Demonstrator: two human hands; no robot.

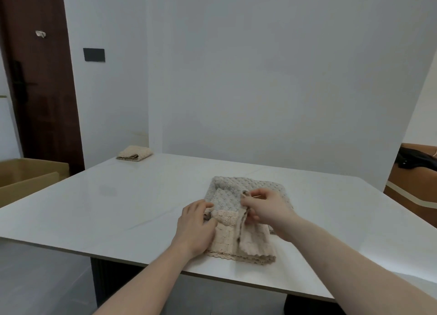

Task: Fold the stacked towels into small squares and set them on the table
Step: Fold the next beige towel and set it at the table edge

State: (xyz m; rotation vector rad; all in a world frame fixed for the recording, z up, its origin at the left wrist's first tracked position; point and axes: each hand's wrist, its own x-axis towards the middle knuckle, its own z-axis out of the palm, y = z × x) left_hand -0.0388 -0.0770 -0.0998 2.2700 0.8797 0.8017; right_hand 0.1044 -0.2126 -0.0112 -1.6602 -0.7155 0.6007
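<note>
Stack of beige and grey waffle-knit towels [238, 220] lies near the front edge of the white glossy surface [118, 208]. Left hand [196, 227] rests flat on the stack's left side; right hand [262, 208] pinches a grey towel edge. Risks: the lift drags lower layers along; the stack slides off the edge.

No readable text, label or number anywhere (none legible).

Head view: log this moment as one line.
left hand: presses beige towel | right hand: pinches grey towel edge | folded towel: far left of table
</note>
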